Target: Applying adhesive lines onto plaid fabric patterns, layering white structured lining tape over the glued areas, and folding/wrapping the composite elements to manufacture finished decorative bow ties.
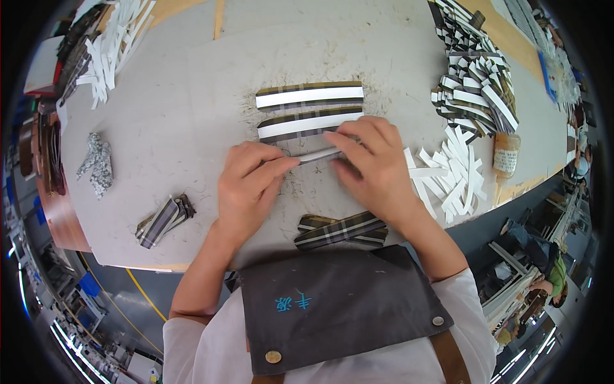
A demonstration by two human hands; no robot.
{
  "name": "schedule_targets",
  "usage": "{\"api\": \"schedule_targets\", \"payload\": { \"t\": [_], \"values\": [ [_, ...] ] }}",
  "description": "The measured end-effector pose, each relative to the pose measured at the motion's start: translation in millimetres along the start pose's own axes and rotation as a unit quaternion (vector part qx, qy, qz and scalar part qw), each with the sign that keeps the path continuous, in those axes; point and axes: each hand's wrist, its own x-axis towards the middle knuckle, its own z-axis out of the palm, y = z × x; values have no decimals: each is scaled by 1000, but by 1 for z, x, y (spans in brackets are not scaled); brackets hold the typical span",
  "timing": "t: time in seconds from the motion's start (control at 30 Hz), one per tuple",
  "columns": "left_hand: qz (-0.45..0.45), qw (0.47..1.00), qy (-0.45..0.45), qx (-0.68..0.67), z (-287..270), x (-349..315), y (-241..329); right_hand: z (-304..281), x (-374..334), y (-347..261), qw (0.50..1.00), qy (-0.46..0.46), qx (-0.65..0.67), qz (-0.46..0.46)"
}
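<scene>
Between my hands is a narrow grey folded fabric strip [318, 155], tilted a little upward to the right. My left hand [249, 182] pinches its left end between thumb and fingers. At the other end, my right hand [377, 166] grips it with bent fingers, which hide that end. Just beyond lie two flat dark plaid fabric strips, a far one [310, 98] and a near one [307, 128], each with a white band along its length. The right fingers overlap the near one's corner. Closer to me, folded plaid strips [342, 232] lie crossed.
A heap of plaid and white strips [476, 89] covers the far right, with loose white strips [451, 179] and a brown bottle [506, 155] nearer. Leftward lie a plaid bundle [163, 223], a floral cloth scrap [97, 166] and more white strips [112, 54]. Loose threads litter the table [192, 96].
</scene>
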Motion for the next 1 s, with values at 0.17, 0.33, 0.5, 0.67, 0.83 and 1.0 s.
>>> {"api": "schedule_targets", "payload": {
  "t": [0.17,0.33,0.5,0.67,0.83,1.0],
  "values": [
    [-221,915,3,-338,2,5,12,9,12,-22,991,-126,-43,3],
    [-197,977,69,-43,-3,21,-14,7,19,-5,993,-86,69,48],
    [-145,987,35,63,1,26,-19,-17,36,-3,856,-117,378,332],
    [-156,986,45,39,3,26,-17,-20,36,8,596,-163,710,339],
    [-167,985,40,0,-2,28,-11,-20,40,1,602,-142,696,365],
    [-263,955,38,-127,-3,30,-7,-25,39,4,807,-101,466,349]
  ]
}}
